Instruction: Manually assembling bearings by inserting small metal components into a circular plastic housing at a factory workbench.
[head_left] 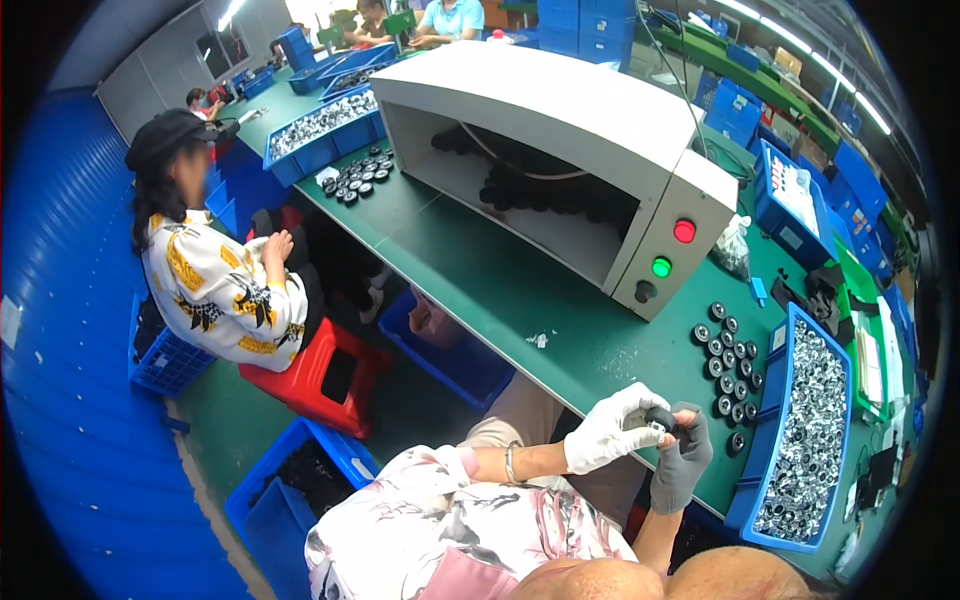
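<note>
My left hand (612,430), in a white glove, and my right hand (682,465), in a grey glove with bare fingertips, meet at the table's near edge. Between their fingers is a small black wheel (659,415) with a shiny metal piece (656,427) against it. Both hands are closed around these parts, and the fingers partly cover them. Just beyond my right hand, several black wheels with metal centres (714,367) lie loose on the green table (590,345). To their right stands a blue bin (760,455) heaped with small shiny metal parts (805,430).
A white machine (540,90) with an open tunnel, black wheels inside and red and green buttons takes up the table's middle. At left, a person (220,250) sits on a red stool (335,380). Blue crates (450,350) stand on the floor. More people work at the far end.
</note>
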